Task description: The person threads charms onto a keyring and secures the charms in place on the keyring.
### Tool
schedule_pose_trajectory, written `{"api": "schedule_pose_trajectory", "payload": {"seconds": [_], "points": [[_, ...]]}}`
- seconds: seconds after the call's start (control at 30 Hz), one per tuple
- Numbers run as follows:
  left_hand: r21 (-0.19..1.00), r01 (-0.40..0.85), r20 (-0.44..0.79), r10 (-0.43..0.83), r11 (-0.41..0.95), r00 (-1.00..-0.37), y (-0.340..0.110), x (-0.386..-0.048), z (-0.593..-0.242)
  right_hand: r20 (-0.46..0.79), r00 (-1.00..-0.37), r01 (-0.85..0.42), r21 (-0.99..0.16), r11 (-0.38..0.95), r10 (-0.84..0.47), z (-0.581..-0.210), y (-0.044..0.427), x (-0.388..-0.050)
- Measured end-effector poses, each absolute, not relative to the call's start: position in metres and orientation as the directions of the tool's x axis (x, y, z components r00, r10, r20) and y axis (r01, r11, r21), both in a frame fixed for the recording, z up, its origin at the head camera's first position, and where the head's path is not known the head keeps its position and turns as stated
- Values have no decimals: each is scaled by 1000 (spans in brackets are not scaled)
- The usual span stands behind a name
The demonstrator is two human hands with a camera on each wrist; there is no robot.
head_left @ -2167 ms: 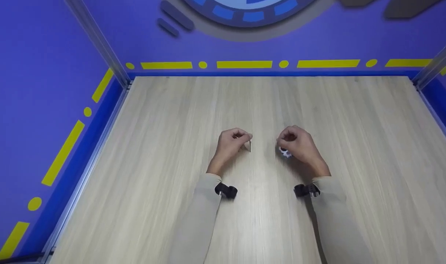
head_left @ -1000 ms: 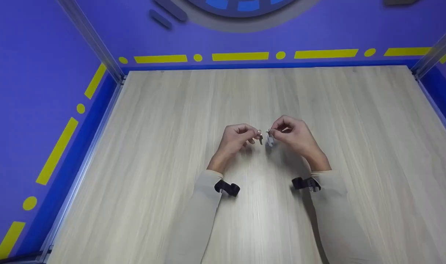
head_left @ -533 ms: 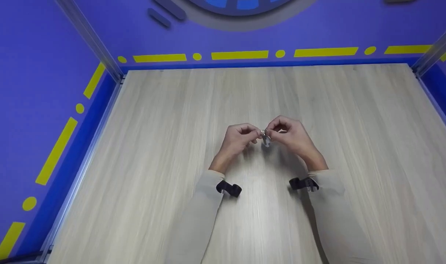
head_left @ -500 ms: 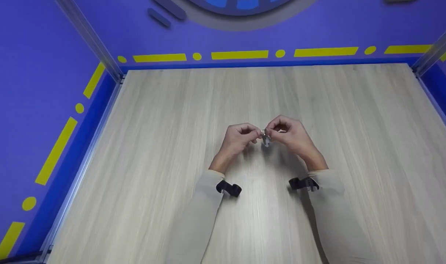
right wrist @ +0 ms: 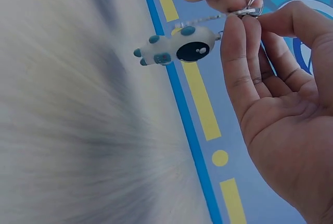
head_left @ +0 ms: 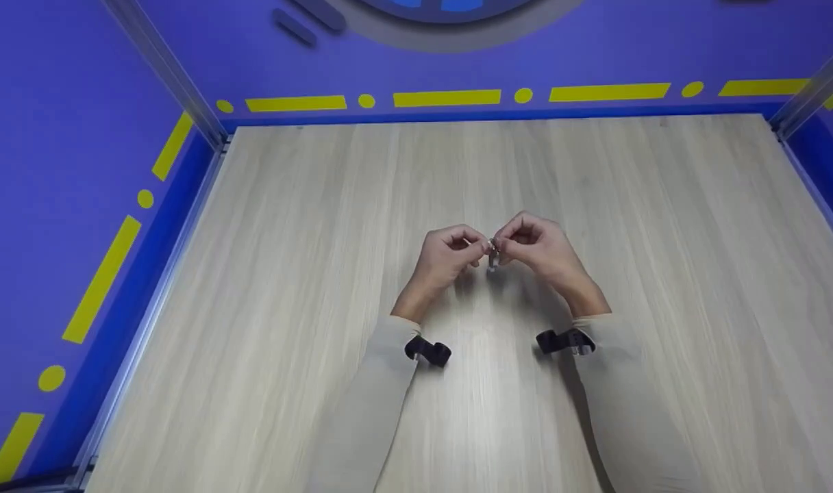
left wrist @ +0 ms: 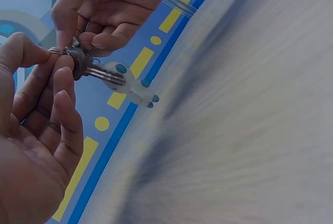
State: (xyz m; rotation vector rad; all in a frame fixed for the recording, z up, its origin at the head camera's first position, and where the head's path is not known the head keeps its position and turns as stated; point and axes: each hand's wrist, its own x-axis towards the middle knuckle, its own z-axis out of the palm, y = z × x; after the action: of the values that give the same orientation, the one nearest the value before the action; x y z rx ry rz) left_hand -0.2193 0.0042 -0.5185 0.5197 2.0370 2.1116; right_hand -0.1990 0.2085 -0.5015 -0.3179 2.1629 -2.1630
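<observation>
**Drawn together now: my left hand (head_left: 447, 257) and right hand (head_left: 543, 250), well apart two seconds ago, meet at the ring (right wrist: 254, 2)**

I take the step in hand to be fitting the charm (right wrist: 171, 49) and the key (left wrist: 106, 74) to one another at the ring. As I judge it, the next move calls for a steady left pinch while my right fingertips work the small metal end across; slipping off the wire looks the likeliest trouble.

Nearest come my sleeves (head_left: 351, 411), a black band (head_left: 427, 352) at the left cuff and another strap (head_left: 567, 341) at the right. Beyond them, my left thumb and forefinger are pinched on the ring, the other fingers loosely bent. My right thumb and finger pinch too, holding the charm by its metal end; whether that end is already through the ring, my tips hide.

Key and charm hang side by side below the pinch, above the table (head_left: 307, 274). Farther off stands the blue wall (head_left: 594, 41) with its yellow dashes.
</observation>
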Motion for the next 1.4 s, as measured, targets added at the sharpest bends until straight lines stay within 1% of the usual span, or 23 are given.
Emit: {"api": "schedule_pose_trajectory", "payload": {"seconds": [0.2,0.37,0.5,0.63,0.83,1.03,1.2,1.4], "points": [[986,166,153,355,4,-922,3,-218,-519,85,-981,-86,-996,-3,-176,-501,208,-199],[985,172,158,375,6,-913,4,-218,-520,91,-982,-102,-993,59,-164,-500,208,-198],[989,147,144,399,-23,-906,4,-218,-520,118,-978,-138,-984,109,-174,-499,207,-198],[993,113,115,423,-31,-899,3,-219,-519,145,-971,-172,-976,131,-193,-497,208,-197],[997,72,65,466,-2,-882,1,-221,-517,150,-960,-195,-964,181,-235,-496,207,-195],[997,74,54,458,26,-887,2,-219,-516,186,-950,-243,-944,222,-251,-499,206,-196],[993,114,97,439,12,-893,4,-218,-517,213,-944,-271,-935,226,-252,-500,206,-196],[961,259,202,399,95,-894,4,-217,-517,187,-961,-235,-941,245,-204,-498,209,-196]]}}
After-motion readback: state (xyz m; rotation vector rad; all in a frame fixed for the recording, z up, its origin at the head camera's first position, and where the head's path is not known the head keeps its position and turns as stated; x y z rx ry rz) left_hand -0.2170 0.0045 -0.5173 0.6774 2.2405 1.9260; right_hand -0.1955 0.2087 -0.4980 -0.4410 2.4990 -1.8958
